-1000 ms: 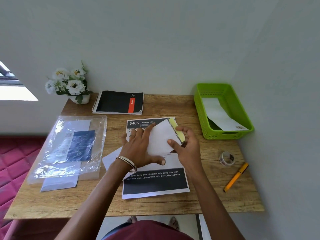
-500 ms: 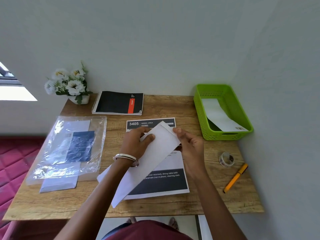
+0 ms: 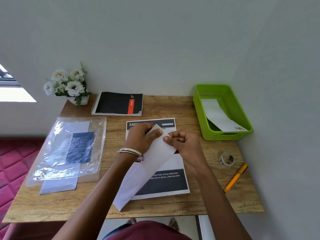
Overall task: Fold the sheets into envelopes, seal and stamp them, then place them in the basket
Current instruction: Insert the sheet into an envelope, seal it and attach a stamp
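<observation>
1. The white envelope point(image 3: 152, 163) is held slantwise over the printed sheet point(image 3: 174, 183) on the bench point(image 3: 204, 201), its far end in both grips.
2. The left hand point(image 3: 141, 138) grasps that end from the left; the right hand point(image 3: 186, 144) pinches it from the right — fingers curled.
3. Right of the grips lie a tape roll point(image 3: 226, 159) and an orange pen point(image 3: 235, 177); beyond them, the green basket point(image 3: 200, 111) holds one envelope point(image 3: 220, 117).

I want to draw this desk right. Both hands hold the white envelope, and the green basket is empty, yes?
Not quite. Both hands, left and right, do hold the envelope, but the basket isn't empty: the head view shows a white envelope with a stamp lying inside it.
</observation>
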